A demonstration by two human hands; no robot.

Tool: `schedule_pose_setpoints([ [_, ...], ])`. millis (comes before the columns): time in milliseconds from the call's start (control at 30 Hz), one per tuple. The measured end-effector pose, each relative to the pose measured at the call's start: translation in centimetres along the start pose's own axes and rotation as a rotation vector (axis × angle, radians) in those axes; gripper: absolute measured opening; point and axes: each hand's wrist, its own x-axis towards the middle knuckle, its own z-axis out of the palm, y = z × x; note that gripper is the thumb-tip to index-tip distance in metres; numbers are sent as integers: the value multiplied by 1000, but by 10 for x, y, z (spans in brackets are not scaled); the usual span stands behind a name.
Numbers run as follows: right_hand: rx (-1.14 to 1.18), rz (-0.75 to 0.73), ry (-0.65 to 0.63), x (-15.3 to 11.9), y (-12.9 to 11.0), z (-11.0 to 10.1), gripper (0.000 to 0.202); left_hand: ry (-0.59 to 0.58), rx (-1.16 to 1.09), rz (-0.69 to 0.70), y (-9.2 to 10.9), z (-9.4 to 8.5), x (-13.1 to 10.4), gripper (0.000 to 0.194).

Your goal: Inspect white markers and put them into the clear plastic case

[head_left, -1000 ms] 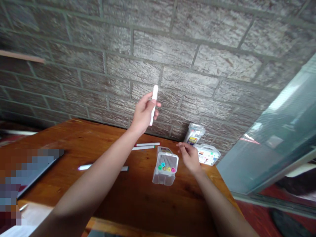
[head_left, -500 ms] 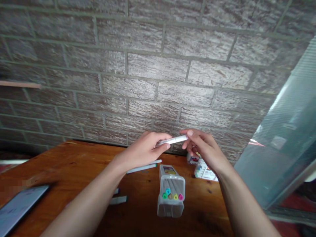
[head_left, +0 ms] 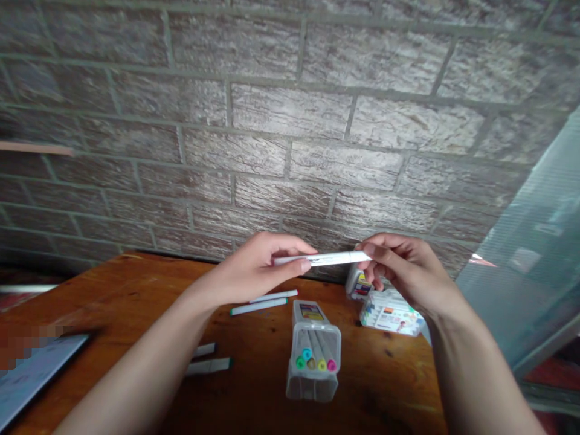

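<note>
A white marker (head_left: pixel 335 259) is held level between both hands, above the table's back edge. My left hand (head_left: pixel 267 266) pinches its left part between thumb and fingers. The fingertips of my right hand (head_left: pixel 394 260) close on its right end. Below, a clear plastic case (head_left: pixel 312 383) lies open on the wooden table (head_left: pixel 258 399), with several markers (head_left: pixel 319 350) inside, their coloured ends facing me. Two markers (head_left: pixel 260 306) lie side by side behind my left wrist. Two more (head_left: pixel 211 366) show partly beside my left forearm.
At the back right stand a packed set of markers (head_left: pixel 392 314) and a small clear container (head_left: pixel 357 284). A tablet-like screen (head_left: pixel 40 380) is at the left edge. A brick wall (head_left: pixel 290 121) rises behind the table, with a translucent panel (head_left: pixel 525 254) at the right.
My right hand has moved right, and more of the held marker shows between the hands. The marker is now more level. The view has shifted slightly, showing more of the marker set.
</note>
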Motion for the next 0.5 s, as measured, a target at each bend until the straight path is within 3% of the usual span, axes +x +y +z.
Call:
schedule_pose_setpoints([
  [300, 100, 5, 62, -5, -11, 5, 35, 227, -155, 29, -7, -1, 4, 24],
  [400, 108, -5, 80, -13, -5, 9, 33, 242, -200, 43, -15, 11, 0, 27],
  [500, 59, -11, 75, -29, 16, 19, 29, 246, -260, -5, -32, 30, -13, 28],
])
